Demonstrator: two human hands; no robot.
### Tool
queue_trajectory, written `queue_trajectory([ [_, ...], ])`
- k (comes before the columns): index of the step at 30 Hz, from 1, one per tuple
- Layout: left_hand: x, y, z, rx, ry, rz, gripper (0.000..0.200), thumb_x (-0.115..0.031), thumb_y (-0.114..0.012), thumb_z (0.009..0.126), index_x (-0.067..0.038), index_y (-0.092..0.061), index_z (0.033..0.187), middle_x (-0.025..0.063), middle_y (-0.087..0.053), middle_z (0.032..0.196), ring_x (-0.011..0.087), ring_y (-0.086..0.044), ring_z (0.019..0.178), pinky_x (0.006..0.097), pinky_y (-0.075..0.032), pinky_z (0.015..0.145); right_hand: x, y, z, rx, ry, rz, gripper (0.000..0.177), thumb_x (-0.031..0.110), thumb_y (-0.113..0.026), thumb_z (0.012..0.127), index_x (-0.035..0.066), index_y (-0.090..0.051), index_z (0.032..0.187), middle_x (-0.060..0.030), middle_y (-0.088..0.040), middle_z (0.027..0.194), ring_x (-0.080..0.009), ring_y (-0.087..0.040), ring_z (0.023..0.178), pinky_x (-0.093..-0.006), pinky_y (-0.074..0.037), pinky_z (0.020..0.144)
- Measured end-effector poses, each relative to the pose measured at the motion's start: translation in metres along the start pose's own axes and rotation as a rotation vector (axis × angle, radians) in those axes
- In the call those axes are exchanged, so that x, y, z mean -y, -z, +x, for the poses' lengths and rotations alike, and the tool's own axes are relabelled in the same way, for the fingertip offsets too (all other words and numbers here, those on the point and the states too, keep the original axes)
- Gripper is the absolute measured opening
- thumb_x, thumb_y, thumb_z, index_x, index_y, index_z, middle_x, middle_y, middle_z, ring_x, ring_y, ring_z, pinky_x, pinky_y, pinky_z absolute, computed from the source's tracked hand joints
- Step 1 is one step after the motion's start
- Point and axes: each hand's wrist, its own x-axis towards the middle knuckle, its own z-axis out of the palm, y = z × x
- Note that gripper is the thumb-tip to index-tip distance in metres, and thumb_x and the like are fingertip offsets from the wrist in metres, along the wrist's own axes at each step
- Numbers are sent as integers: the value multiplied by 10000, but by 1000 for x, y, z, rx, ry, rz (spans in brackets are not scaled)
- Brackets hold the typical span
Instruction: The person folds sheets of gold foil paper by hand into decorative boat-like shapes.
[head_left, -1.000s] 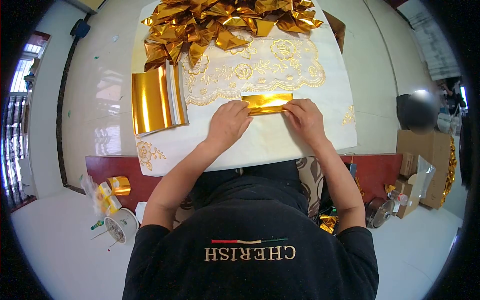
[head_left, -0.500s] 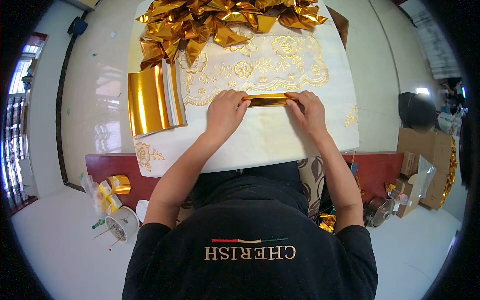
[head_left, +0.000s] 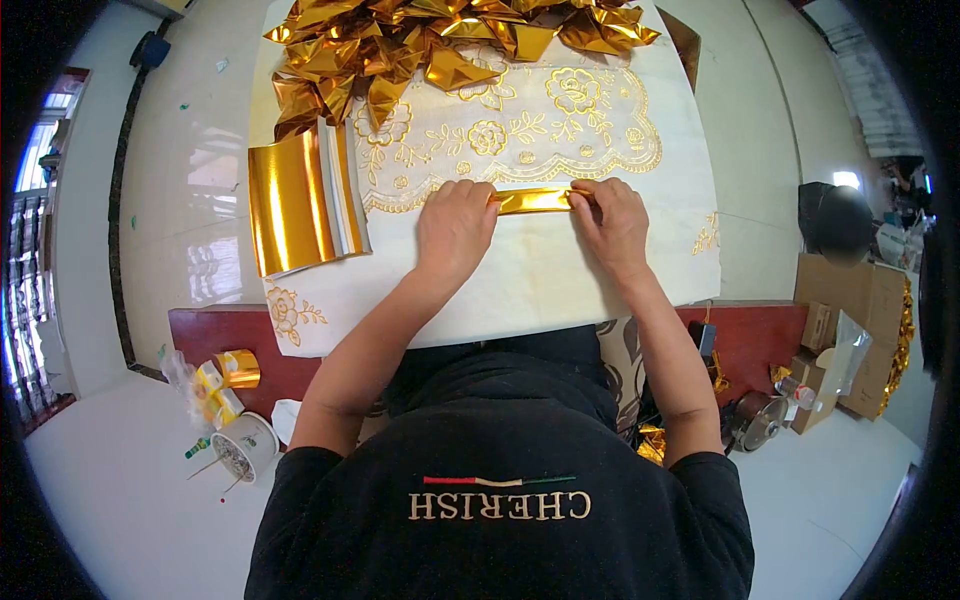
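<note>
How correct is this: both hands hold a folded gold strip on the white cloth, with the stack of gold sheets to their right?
Wrong in one point: the head view shows the stack of gold sheets left of the left hand. It and the right hand hold the folded gold strip on the white cloth.

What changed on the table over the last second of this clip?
The gold foil strip became narrower, folded over along its length. The left hand and right hand slid slightly forward, away from the body, and keep pinching its two ends. The stack of gold foil sheets, the pile of folded gold pieces and the lace-patterned tablecloth stayed as they were.
</note>
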Motion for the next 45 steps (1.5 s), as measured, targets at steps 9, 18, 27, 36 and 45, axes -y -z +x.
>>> queue_trajectory([
  [9,-4,-4,-2,-15,-13,83,126,-156,-707,850,-71,-659,929,116,-640,864,308,-608,838,439,-483,756,-1,-5,-1,-64,78,-75,163,182,-751,830,119,-693,969,-64,-600,810,-266,-594,755,-406,-442,677],
  [18,-16,-13,-8,-113,-262,300,262,-106,-575,888,-12,-641,1123,189,-553,1304,354,-497,1264,473,-414,1037,1,-4,-1,-52,55,-85,171,177,-754,822,130,-679,968,-60,-609,854,-268,-598,762,-401,-450,683],
  [27,-48,-44,-17,274,-267,166,733,-452,-581,947,15,-399,1482,179,-275,1611,324,-206,1513,536,-194,1208,2,-5,-2,-74,58,-73,160,165,-745,824,123,-670,959,-57,-607,866,-268,-596,761,-407,-447,670],
  [36,-49,-42,-19,304,-232,189,747,-491,-557,953,-29,-376,1512,150,-238,1634,282,-172,1530,600,-150,1195,7,-3,-1,-115,63,-64,161,128,-735,823,103,-670,969,-64,-643,976,-269,-613,806,-408,-466,691],
  [45,-49,-44,-17,349,-209,240,671,-328,-553,933,-48,-380,1518,147,-339,1590,283,-187,1529,601,-139,1196,32,-4,-28,72,204,41,457,176,-637,910,37,-576,1341,-169,-544,1394,-369,-547,1240,-470,-436,1057],
])
